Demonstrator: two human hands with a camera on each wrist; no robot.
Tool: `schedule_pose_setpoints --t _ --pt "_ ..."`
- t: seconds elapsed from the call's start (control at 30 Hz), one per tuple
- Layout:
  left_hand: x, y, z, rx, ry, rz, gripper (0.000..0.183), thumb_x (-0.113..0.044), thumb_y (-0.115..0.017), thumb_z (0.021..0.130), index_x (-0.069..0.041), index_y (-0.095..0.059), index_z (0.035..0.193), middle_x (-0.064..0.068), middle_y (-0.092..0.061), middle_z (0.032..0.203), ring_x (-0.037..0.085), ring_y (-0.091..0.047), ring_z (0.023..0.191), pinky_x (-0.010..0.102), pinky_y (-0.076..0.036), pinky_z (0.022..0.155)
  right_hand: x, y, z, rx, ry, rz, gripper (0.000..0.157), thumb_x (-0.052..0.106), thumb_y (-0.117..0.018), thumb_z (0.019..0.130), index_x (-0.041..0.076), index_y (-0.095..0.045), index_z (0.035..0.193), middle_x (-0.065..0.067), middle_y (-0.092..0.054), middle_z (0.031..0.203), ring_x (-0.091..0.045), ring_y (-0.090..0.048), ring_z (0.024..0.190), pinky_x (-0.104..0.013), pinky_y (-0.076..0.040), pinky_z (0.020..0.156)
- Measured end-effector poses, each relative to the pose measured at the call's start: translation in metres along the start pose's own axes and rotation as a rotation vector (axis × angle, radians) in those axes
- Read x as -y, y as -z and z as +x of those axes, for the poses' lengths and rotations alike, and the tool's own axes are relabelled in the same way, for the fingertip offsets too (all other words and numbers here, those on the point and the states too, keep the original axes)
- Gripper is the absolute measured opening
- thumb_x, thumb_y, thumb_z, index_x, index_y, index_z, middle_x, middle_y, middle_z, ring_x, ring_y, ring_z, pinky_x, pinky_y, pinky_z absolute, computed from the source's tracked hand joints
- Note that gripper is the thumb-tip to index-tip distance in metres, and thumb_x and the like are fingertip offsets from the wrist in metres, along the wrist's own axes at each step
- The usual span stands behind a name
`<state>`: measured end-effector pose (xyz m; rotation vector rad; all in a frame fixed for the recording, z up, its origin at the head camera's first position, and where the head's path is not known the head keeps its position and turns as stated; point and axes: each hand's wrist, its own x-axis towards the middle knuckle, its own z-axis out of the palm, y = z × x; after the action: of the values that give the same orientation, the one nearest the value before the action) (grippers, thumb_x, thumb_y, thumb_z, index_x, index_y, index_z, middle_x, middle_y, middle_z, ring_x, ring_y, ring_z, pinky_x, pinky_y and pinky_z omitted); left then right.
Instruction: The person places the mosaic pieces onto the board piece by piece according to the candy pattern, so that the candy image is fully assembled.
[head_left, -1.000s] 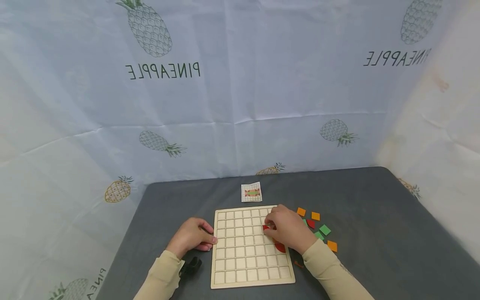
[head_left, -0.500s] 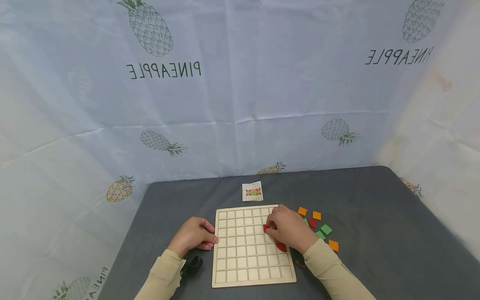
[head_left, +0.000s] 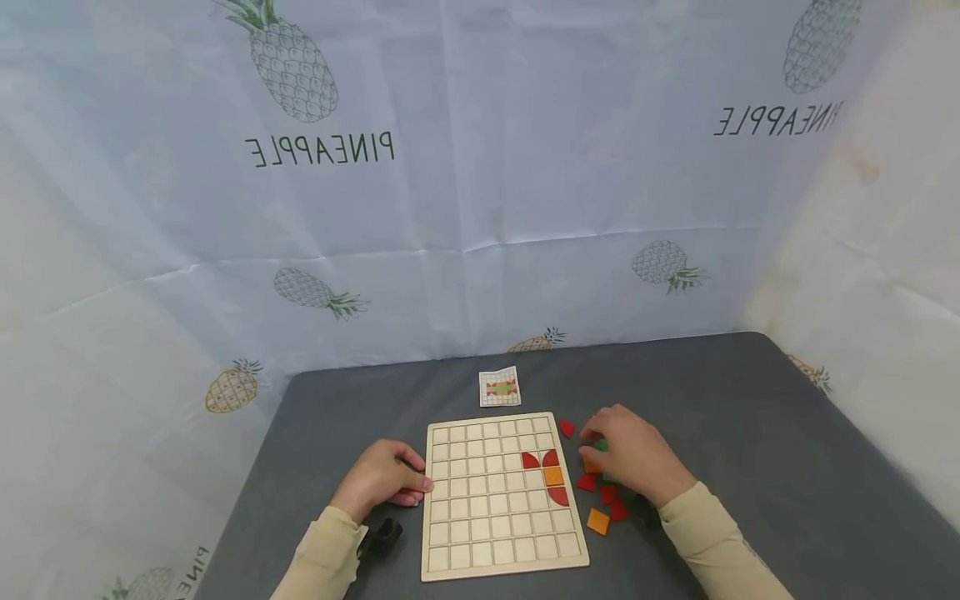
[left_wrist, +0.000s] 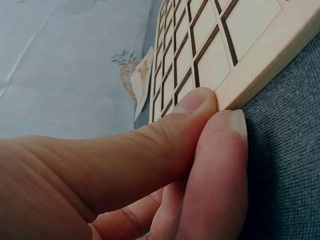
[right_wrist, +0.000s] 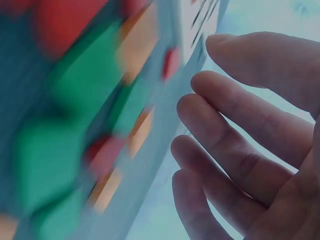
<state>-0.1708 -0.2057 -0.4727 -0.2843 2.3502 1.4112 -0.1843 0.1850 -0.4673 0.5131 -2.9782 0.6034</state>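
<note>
Grid board [head_left: 498, 505] on table [head_left: 705, 400], card [head_left: 499, 387] behind, left hand [head_left: 384, 477] at left edge, loose pieces [head_left: 608, 494] to right

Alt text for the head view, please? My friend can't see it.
A person's left hand pinches the edge of a pale wooden grid board holding three red rounded pieces and an orange square tile; the right hand hovers over loose red, orange and green pieces on a dark grey table. Beyond lies a white printed card.

left hand [left_wrist: 145, 167] | pinches edge of gridded board [left_wrist: 214, 61] | card [left_wrist: 142, 77], pineapple-print cloth [left_wrist: 65, 85] beyond
</note>
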Motion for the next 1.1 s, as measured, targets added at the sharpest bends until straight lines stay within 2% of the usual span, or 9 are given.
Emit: schedule_pose_setpoints --t 0.13,0.2,0.37,0.7,0.9,1.1 --pt "0.0 -0.001 0.001 -0.003 0.007 0.004 0.036 -0.003 -0.095 0.079 0.002 -0.07 0.104 0.013 -0.077 0.082 0.015 -0.073 0.063 0.031 -0.066 0.06 -0.029 0.011 -0.013 0.016 -0.028 -0.011 0.01 0.021 -0.089 0.09 0.019 -0.081 0.096 0.006 -0.068 0.088 -0.014 -0.058 0.085 -0.036 -0.056 0.07" --pt "0.0 -0.001 0.0 -0.008 0.015 0.004 0.036 -0.003 -0.095 0.079 0.002 -0.07 0.104 0.013 -0.077 0.082 0.015 -0.072 0.062 0.031 -0.065 0.06 -0.041 0.016 -0.018 0.025 -0.055 -0.021 0.012 0.023 -0.09 0.089 0.018 -0.081 0.097 0.005 -0.07 0.091 -0.016 -0.063 0.088 -0.04 -0.06 0.073" --pt "0.0 0.0 0.001 -0.012 0.01 0.006 0.037 -0.003 -0.095 0.079 0.002 -0.07 0.105 0.013 -0.077 0.083 0.015 -0.072 0.063 0.031 -0.065 0.059 -0.061 0.024 -0.024 0.048 -0.144 -0.014 0.022 0.026 -0.091 0.088 0.013 -0.082 0.103 -0.002 -0.075 0.1 -0.025 -0.07 0.094 -0.051 -0.063 0.079" --pt "0.0 0.0 0.001 0.016 -0.018 0.018 0.034 -0.003 -0.093 0.081 0.002 -0.07 0.105 0.013 -0.078 0.084 0.015 -0.074 0.065 0.032 -0.066 0.061 -0.07 0.029 -0.024 0.143 -0.259 0.025 0.024 0.028 -0.092 0.086 0.01 -0.081 0.099 -0.003 -0.074 0.094 -0.019 -0.066 0.085 -0.049 -0.062 0.076" --pt "0.003 -0.002 -0.001 0.035 -0.029 0.019 0.033 -0.003 -0.093 0.082 0.003 -0.07 0.105 0.012 -0.078 0.083 0.015 -0.074 0.065 0.033 -0.066 0.062 -0.074 0.029 -0.028 0.174 -0.267 0.053 0.021 0.027 -0.09 0.087 0.011 -0.082 0.099 -0.004 -0.075 0.097 -0.02 -0.068 0.087 -0.049 -0.062 0.076" --pt "0.0 -0.001 -0.002 0.011 -0.022 0.016 0.033 -0.003 -0.093 0.081 0.002 -0.07 0.104 0.013 -0.077 0.083 0.016 -0.074 0.065 0.033 -0.066 0.061 -0.078 0.033 -0.026 0.187 -0.277 0.068 0.02 0.025 -0.091 0.086 0.012 -0.082 0.099 -0.002 -0.076 0.097 -0.019 -0.068 0.087 -0.048 -0.062 0.075"
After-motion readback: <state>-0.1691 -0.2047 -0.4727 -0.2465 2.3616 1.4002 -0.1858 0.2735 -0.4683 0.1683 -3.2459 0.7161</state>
